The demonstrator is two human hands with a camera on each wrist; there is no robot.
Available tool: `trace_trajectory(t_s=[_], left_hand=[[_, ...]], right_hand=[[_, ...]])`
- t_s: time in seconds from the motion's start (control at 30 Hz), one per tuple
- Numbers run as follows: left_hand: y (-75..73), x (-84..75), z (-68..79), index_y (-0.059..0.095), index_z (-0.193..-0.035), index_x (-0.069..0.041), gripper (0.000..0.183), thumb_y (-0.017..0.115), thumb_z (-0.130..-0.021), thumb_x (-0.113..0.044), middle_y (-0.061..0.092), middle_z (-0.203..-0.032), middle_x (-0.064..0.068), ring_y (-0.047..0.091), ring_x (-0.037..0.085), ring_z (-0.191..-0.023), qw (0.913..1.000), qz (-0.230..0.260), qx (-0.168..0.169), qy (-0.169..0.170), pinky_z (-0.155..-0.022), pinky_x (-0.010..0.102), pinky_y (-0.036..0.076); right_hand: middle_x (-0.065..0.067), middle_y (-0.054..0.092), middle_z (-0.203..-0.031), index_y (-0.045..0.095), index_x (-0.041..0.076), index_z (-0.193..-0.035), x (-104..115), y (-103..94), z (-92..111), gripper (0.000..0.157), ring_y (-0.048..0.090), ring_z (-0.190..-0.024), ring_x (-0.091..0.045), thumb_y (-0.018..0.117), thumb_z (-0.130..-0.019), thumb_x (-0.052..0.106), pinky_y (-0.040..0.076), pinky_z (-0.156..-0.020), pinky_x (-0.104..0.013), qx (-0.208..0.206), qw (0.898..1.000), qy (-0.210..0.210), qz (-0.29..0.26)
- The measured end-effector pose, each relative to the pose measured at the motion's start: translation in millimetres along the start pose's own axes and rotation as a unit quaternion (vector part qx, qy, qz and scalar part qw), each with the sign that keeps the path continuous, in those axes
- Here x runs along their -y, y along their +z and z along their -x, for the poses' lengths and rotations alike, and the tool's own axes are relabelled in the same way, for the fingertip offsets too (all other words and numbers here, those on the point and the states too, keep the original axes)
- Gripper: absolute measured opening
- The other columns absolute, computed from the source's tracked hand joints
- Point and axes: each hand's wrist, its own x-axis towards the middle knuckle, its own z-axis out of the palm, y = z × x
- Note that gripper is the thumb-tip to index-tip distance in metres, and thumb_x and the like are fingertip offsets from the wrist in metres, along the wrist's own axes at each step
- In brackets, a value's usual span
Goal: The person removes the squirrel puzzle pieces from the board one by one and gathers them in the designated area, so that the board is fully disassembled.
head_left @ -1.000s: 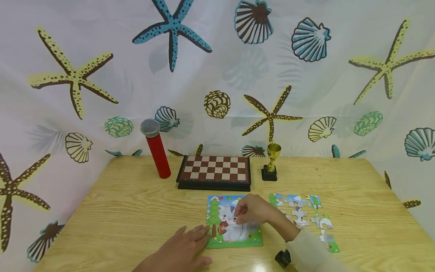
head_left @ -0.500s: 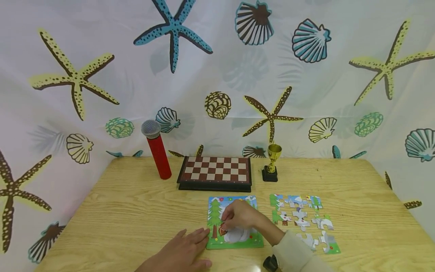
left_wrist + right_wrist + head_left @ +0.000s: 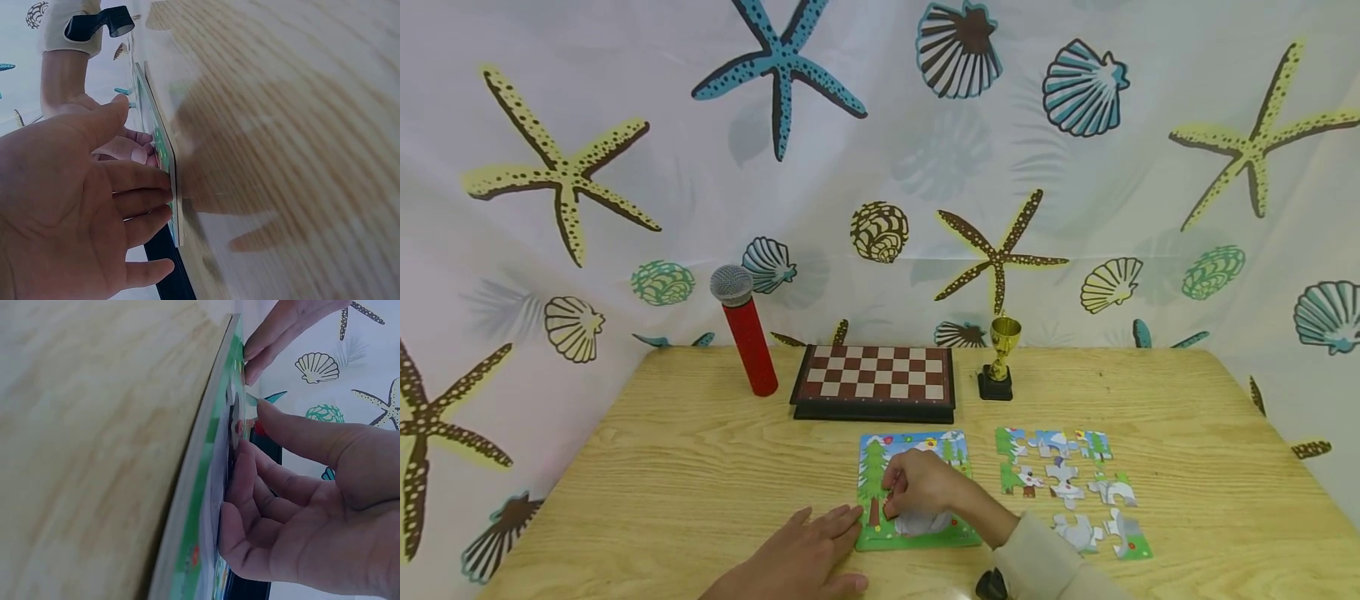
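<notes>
A picture puzzle board (image 3: 917,540) with a tree and green ground lies at the front middle of the table. My left hand (image 3: 801,554) rests flat at its left edge, fingers straight; in the left wrist view the fingertips touch the board's rim (image 3: 177,215). Over the board's middle is my right hand (image 3: 928,483), fingers curled downward. It seems to pinch a small brown-and-grey puzzle piece (image 3: 236,419), largely hidden by the fingers. In the right wrist view its fingers (image 3: 231,522) touch the board. Several loose jigsaw pieces (image 3: 1063,483) lie to the right.
Behind the board lies a black-edged folding chessboard (image 3: 872,375). A red microphone (image 3: 751,346) stands at its left and a gold trophy cup (image 3: 1000,354) at its right. A patterned cloth (image 3: 880,150) hangs behind the wooden table (image 3: 685,433).
My right hand has moved left and slightly down across the board, from the squirrel's face to the brown nut. The left hand has stayed at the board's edge; the loose pieces have not moved.
</notes>
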Motion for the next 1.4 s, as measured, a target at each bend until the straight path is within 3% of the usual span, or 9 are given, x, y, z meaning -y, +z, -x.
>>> trace_trajectory(t_s=[0.23, 0.5, 0.97, 1.13, 1.4], left_hand=[[-0.6, 0.1, 0.0, 0.049, -0.139, -0.007, 0.071, 0.045, -0.091, -0.060, 0.042, -0.149, 0.006, 0.039, 0.024, -0.139, 1.0000, -0.005, -0.003, 0.006, -0.105, 0.059, 0.034], [-0.8, -0.7, -0.6, 0.048, -0.139, -0.009, 0.072, 0.044, -0.091, -0.062, 0.042, -0.150, 0.005, 0.037, 0.024, -0.139, 1.0000, -0.002, 0.007, -0.005, -0.106, 0.059, 0.032], [-0.1, -1.2, 0.4, 0.049, -0.138, -0.007, 0.073, 0.045, -0.090, -0.062, 0.042, -0.149, 0.006, 0.037, 0.025, -0.139, 1.0000, 0.004, 0.002, -0.009, -0.107, 0.059, 0.032], [0.3, -1.7, 1.1, 0.048, -0.138, -0.006, 0.073, 0.047, -0.090, -0.061, 0.042, -0.149, 0.006, 0.037, 0.025, -0.139, 0.9999, 0.002, 0.000, -0.013, -0.107, 0.059, 0.032], [1.0, -2.1, -0.1, 0.047, -0.140, -0.007, 0.075, 0.045, -0.090, -0.063, 0.040, -0.150, 0.006, 0.036, 0.025, -0.140, 0.9998, 0.006, 0.005, -0.019, -0.107, 0.058, 0.031]], right_hand=[[-0.003, 0.064, -0.073, 0.066, 0.004, -0.088, -1, 1.4, -5, 0.011, 0.055, -0.065, -0.009, 0.073, -0.079, 0.005, 0.044, -0.055, -0.022, -0.009, 1.000, -0.015, 0.024], [-0.004, 0.063, -0.071, 0.064, 0.001, -0.087, -4, -2.0, -3, 0.006, 0.055, -0.062, -0.010, 0.068, -0.082, 0.000, 0.043, -0.054, -0.021, -0.009, 0.999, -0.038, -0.020], [-0.010, 0.064, -0.071, 0.061, -0.002, -0.090, -19, -28.7, 22, 0.006, 0.057, -0.062, -0.016, 0.064, -0.085, 0.000, 0.043, -0.055, -0.022, -0.003, 0.997, -0.045, -0.062], [-0.008, 0.064, -0.070, 0.061, -0.001, -0.089, -31, -34.8, 31, 0.005, 0.056, -0.060, -0.013, 0.063, -0.086, 0.000, 0.042, -0.056, -0.022, -0.001, 0.997, -0.035, -0.062], [-0.009, 0.065, -0.073, 0.061, 0.000, -0.090, -53, -51.9, 53, 0.006, 0.052, -0.061, -0.010, 0.062, -0.086, 0.003, 0.041, -0.056, -0.022, -0.034, 0.997, -0.039, -0.053]])
